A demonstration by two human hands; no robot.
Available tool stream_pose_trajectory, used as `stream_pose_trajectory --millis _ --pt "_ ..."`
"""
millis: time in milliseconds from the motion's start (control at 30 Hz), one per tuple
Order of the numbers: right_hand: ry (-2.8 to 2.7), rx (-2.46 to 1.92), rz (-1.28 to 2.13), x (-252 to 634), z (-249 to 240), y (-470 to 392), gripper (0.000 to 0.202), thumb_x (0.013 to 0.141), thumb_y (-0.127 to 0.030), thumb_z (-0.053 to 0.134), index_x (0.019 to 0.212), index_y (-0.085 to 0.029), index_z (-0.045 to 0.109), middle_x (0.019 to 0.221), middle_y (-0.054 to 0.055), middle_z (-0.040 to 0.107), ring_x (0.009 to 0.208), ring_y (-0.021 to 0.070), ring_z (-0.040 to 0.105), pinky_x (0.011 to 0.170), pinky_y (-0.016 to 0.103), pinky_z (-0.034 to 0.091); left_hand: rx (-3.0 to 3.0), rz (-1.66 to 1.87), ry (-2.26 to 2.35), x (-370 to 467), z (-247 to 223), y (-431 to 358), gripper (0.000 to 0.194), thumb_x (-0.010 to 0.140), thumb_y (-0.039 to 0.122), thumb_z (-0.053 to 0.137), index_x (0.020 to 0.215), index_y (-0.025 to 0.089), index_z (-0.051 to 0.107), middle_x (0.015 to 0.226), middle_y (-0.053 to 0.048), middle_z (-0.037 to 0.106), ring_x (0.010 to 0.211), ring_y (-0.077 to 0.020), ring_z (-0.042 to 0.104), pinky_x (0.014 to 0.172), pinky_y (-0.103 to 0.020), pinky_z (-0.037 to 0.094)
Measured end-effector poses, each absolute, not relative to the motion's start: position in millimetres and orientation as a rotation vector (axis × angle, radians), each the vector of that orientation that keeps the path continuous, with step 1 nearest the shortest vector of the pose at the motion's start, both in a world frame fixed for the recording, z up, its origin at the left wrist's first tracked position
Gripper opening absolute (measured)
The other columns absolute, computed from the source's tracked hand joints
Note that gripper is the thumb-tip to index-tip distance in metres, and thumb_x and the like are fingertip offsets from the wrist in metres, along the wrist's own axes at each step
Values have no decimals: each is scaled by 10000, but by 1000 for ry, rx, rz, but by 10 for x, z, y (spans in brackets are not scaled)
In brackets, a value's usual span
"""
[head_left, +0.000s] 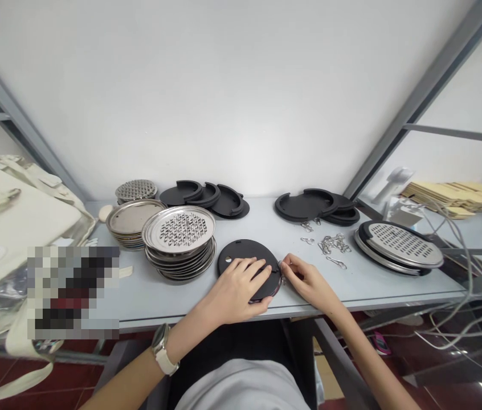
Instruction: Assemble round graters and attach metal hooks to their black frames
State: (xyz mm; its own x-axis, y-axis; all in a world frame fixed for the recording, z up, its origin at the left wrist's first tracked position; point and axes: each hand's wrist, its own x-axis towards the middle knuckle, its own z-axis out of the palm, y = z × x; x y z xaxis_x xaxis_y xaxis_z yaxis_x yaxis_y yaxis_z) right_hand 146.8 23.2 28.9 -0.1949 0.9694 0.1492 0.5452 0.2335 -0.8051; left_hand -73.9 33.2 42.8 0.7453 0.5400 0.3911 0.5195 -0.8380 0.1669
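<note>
A black round disc (241, 250) with a small hole and a slot lies at the table's front. My left hand (243, 282) rests across its top, fingers slightly spread and thumb along its near edge. At the disc's right edge, my right hand (303, 279) pinches with thumb and forefinger on a small metal clip (282, 273), mostly hidden by the fingertips. Left of the disc stands a stack of round metal grater plates (185, 228). Several loose metal clips (334, 244) lie to the right, beyond my right hand.
Black rimmed holders (309, 205) lie along the wall, with more black holders (226, 200) to their left. Grater plates on a black holder (401, 245) sit at right. Other metal plates (134, 216) are stacked at left. A cream bag (10, 228) and white cables (467, 267) flank the table.
</note>
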Motion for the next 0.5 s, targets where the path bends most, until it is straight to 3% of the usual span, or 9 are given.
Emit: stream_pose_trajectory --millis 500 --pt "-1824 -1442 815 1439 258 280 354 964 -444 353 704 -208 396 595 -51 378 563 116 367 542 233 316 2884 699 871 -745 424 330 510 886 377 506 1343 159 451 1348 -95 508 1248 -271 431 1040 -434 349"
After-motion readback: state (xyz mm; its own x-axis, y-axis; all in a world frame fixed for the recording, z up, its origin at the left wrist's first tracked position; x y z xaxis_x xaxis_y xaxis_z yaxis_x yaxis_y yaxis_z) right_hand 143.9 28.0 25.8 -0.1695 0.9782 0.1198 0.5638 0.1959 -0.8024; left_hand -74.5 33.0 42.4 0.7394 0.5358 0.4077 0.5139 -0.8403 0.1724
